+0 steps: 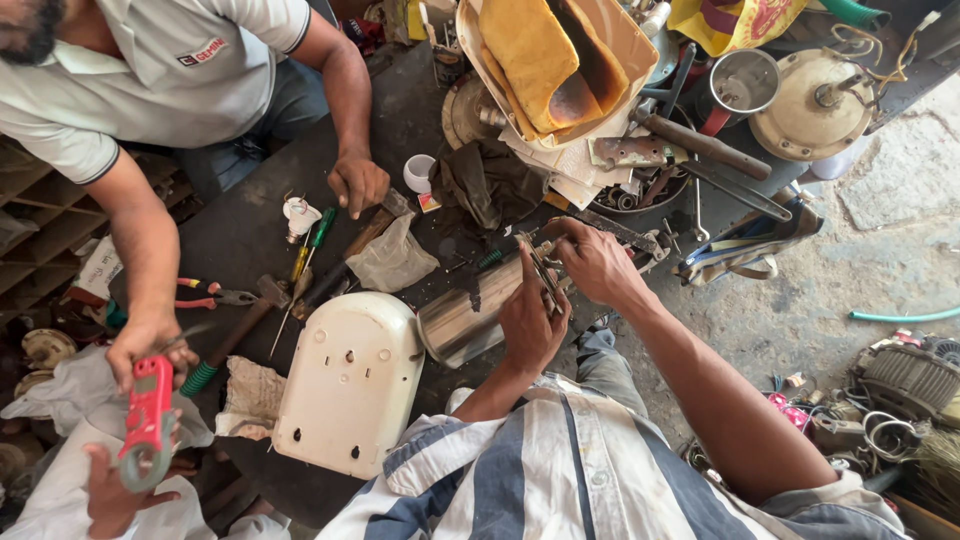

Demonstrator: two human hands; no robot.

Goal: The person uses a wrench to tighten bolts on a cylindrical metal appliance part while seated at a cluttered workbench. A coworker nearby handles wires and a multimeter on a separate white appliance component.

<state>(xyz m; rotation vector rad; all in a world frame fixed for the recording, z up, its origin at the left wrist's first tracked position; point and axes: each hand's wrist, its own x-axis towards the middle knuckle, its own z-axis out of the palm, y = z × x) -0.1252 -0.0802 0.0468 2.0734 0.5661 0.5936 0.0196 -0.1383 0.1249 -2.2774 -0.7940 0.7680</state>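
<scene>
Head view: the metal cylinder [470, 318] lies on the dark bench [240, 230], long axis running from lower left to upper right toward both hands. The left hand [532, 318] is closed on pliers [543, 272] at the cylinder's upper end; the right hand [597, 260] grips the same end, just beside it. A white cover [350, 385] lies touching the cylinder's left end. Tools crowd the bench.

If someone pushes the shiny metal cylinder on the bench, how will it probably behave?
The cylinder lies on its side beside the white cover, so it may roll. Its polished surface looks smooth, probably slippery to grip. It seems thin sheet metal, likely light but easy to dent.
</scene>
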